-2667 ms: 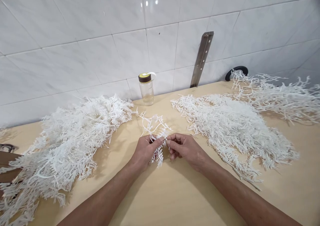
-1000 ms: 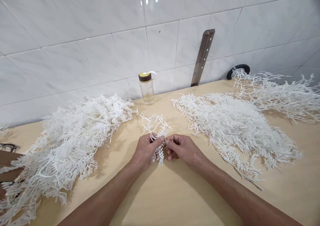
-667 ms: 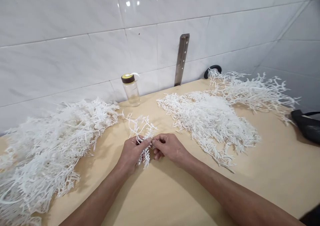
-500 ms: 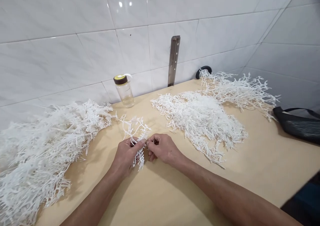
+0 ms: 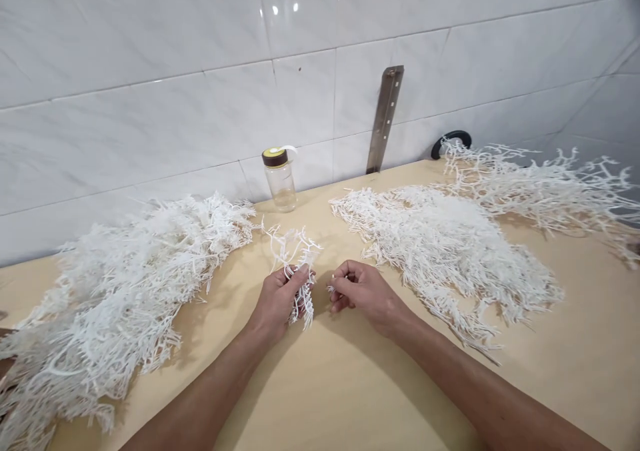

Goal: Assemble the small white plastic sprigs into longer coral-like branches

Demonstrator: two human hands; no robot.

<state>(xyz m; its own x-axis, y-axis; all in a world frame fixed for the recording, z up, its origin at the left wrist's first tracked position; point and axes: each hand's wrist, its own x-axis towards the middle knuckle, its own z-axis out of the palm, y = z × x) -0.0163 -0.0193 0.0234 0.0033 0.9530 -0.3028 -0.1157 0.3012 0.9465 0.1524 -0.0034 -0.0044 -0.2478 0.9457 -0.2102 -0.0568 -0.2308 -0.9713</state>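
Note:
My left hand (image 5: pixel 280 298) is closed around a thin white branched plastic sprig (image 5: pixel 295 241). Its curling stems stand up above the thumb, and a fringe of short prongs hangs below the fingers. To its right, a small gap away, my right hand (image 5: pixel 367 294) is closed in a pinch. A small white piece (image 5: pixel 331 290) shows at those fingertips, its rest hidden by the fingers. Both hands are just above the tan tabletop (image 5: pixel 310 398), between two heaps of similar white material.
A large tangled white heap (image 5: pixel 150 291) lies left, a flatter white pile (image 5: pixel 450 244) right, with looser branched pieces (image 5: pixel 545 184) behind it. A clear bottle (image 5: pixel 283 188), a metal strip (image 5: pixel 385 118) and a black ring (image 5: pixel 451 143) are by the tiled wall (image 5: pixel 200 118).
My hands have come apart: the right hand has drawn away from the sprig with a small white piece at its fingertips. The left hand keeps its hold. The view has turned left.

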